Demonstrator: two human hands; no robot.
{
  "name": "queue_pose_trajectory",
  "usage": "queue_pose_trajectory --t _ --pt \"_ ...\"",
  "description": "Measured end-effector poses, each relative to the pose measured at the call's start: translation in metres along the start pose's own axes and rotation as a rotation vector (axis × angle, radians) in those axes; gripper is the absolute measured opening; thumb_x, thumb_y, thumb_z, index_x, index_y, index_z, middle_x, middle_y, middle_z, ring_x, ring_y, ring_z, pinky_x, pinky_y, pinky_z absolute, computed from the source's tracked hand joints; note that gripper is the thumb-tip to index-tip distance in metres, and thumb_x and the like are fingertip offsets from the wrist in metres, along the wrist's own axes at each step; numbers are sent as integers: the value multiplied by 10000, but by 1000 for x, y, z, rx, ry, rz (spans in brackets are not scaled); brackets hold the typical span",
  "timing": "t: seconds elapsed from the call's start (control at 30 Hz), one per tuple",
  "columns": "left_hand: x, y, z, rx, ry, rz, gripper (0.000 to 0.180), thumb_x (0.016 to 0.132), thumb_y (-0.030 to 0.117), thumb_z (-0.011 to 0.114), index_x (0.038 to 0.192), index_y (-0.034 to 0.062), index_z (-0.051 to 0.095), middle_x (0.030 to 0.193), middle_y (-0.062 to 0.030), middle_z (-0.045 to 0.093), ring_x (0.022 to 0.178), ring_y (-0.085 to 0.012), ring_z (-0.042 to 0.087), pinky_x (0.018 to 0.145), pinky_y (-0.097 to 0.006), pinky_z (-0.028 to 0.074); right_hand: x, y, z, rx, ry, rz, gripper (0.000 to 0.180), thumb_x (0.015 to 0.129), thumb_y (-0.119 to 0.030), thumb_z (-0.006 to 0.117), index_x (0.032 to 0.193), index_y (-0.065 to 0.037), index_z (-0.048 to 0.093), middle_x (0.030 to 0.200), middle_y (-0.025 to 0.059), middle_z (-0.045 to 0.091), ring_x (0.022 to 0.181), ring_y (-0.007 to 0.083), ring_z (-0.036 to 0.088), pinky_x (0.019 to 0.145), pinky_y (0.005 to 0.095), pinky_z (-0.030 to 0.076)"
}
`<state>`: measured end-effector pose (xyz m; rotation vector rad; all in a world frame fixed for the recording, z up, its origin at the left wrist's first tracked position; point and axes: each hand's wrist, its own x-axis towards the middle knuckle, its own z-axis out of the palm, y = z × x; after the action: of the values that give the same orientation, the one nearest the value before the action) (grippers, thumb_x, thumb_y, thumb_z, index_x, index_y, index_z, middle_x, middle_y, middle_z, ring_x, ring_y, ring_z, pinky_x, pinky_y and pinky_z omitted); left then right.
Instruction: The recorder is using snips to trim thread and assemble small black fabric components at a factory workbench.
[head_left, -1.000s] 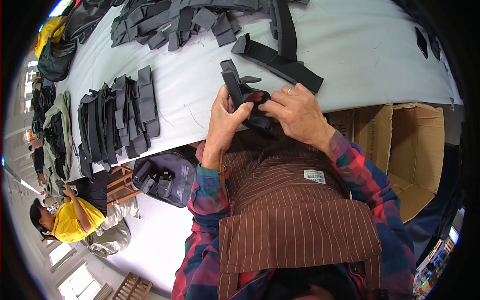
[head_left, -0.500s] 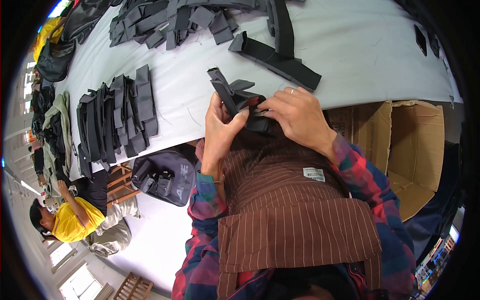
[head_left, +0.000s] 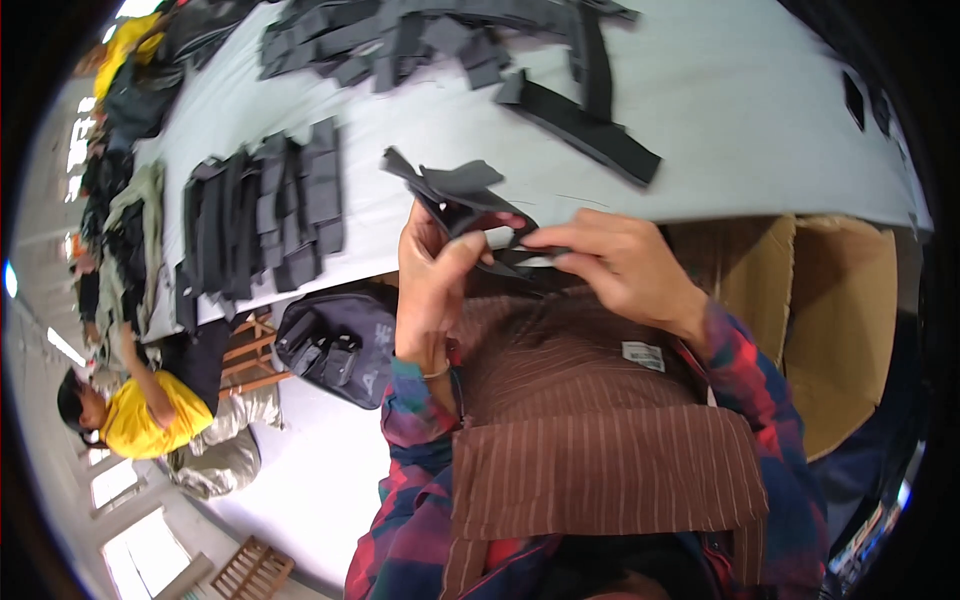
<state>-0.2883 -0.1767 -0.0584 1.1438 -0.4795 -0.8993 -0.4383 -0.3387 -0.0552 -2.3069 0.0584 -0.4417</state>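
One folded dark-grey fabric piece [head_left: 462, 181], upper centre of frame.
Our left hand [head_left: 430, 268] and right hand [head_left: 628, 262] pinch it, fingers closed.

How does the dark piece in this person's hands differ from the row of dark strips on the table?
The left hand and right hand hold up the dark piece; the row of dark strips lies on the table. The dark piece is bent and gaping; the row of dark strips lies flatter. Both look dark grey.

Open cardboard box [head_left: 842, 310] at right, yellow-shirted co-worker [head_left: 152, 415] at left, slatted wooden stool [head_left: 252, 572] at lower left.
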Motion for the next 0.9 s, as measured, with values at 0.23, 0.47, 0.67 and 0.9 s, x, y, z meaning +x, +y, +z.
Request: queue_pose_trajectory --t 0.23,0.47,0.67,0.9 --pt "-5 -9 12 453 -395 -236 563 784 134 651 1287 -19 450 926 -86 596 734 -155 575 715 -291 486 -7 -5 -12 315 100 157 264 849 4 565 1100 -23 644 975 132 664 840 227 639 745 282 483" --pt "17 83 -95 1409 501 580 504 758 56 625 1257 55 551 1146 -160 615 1001 -253 618 875 -350 492 -20 -1 -24 351 161 260 242 880 -13 545 1103 5 637 1003 101 678 906 163 629 798 262 479" --pt "17 160 -282 2140 887 126 555 866 412 605 1361 191 490 1452 -202 368 1289 -421 385 1020 -508 361 -23 40 -14 183 421 400 344 827 -67 646 1169 -60 614 919 75 601 806 178 561 758 281 452" --pt "8 137 -337 2080 950 30 553 864 459 613 1341 196 520 1474 -203 341 1302 -461 346 1035 -557 304 -8 69 2 -270 372 352 609 741 -118 724 1308 -157 506 1118 124 557 938 333 587 808 404 484"
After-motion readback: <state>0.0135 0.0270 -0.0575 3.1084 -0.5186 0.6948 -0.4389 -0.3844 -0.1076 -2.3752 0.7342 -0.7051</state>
